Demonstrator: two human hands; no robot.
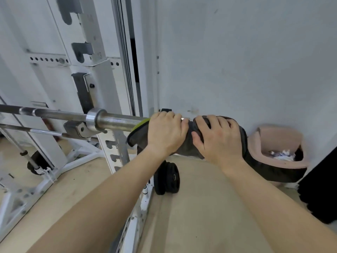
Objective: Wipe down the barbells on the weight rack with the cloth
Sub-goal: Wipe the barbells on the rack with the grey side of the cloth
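Observation:
A steel barbell (116, 120) lies across the white weight rack (102, 73), its thick sleeve pointing right. A dark grey cloth (184, 145) with a yellow-green edge is wrapped over the sleeve's end. My left hand (166, 133) grips the sleeve through the cloth. Just to its right, my right hand (218, 138) holds the bunched cloth over the bar's tip. A loose tail of the cloth hangs down to the right. A second, thinner bar (42, 131) rests lower on the rack.
Black weight plates (167, 178) stand on the beige floor below the bar. A pink waste bin (284, 148) with paper in it sits against the white wall at right. A black object (321, 183) stands at the far right edge.

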